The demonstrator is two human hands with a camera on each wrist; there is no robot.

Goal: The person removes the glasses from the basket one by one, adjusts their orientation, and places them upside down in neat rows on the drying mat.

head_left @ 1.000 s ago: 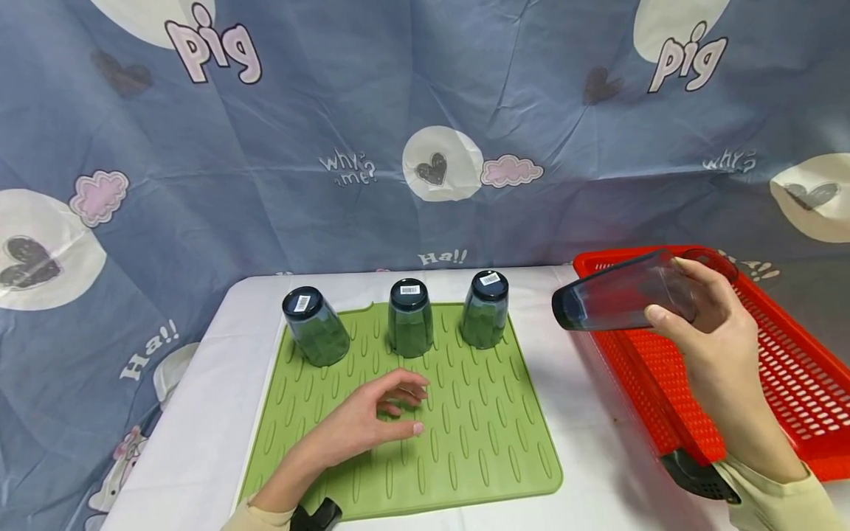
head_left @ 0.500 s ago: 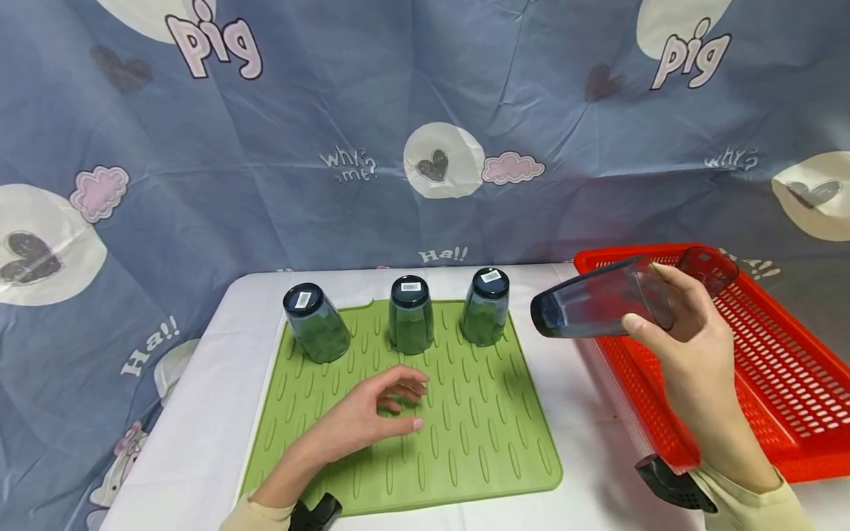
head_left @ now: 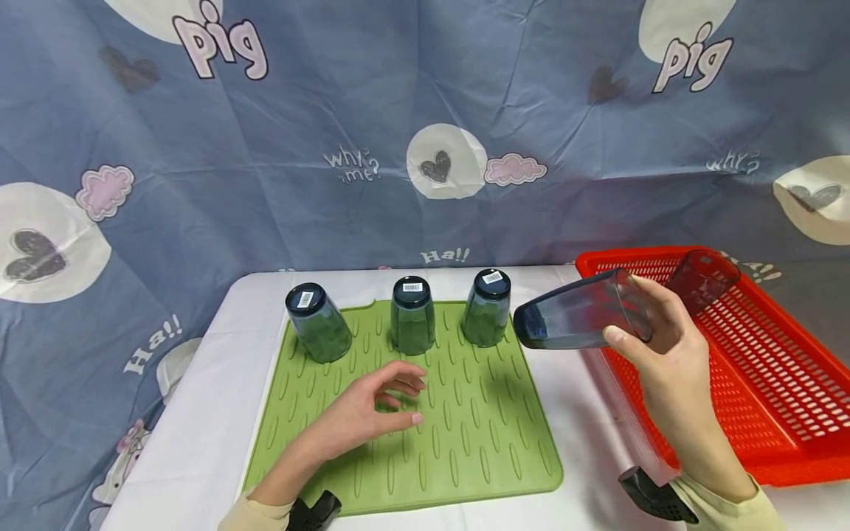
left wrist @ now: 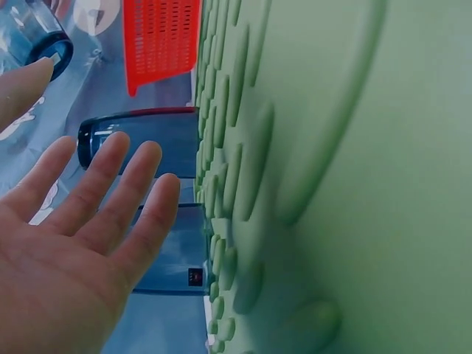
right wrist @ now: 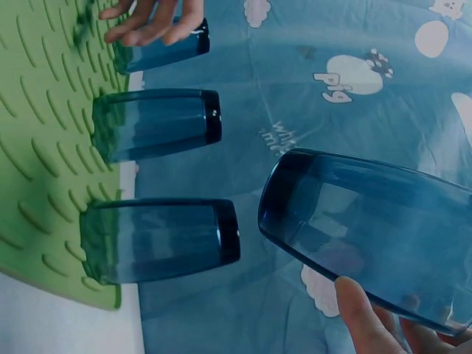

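My right hand point(head_left: 674, 369) grips a blue-tinted drinking glass point(head_left: 567, 313) near its mouth, thumb on the near side. The glass lies almost level in the air, its dark base pointing left, between the red basket and the green ridged mat point(head_left: 491, 457). Along the mat's back edge, three similar glasses stand upside down: a left one point(head_left: 319, 324), a middle one point(head_left: 413, 317) and a right one point(head_left: 487, 310), with stickers on their bases. Over the mat, in front of them, my left hand point(head_left: 365, 413) holds nothing, its fingers loosely bent.
At the right stands a red perforated basket point(head_left: 764, 383), with another clear glass point(head_left: 704, 280) leaning in its far corner. A white cloth point(head_left: 179, 428) covers the table. Behind it hangs a blue printed curtain point(head_left: 372, 88).
My right hand has carried the glass leftward from over the basket, slightly down, towards the mat's right edge. The left hand and the three standing glasses stay in place.
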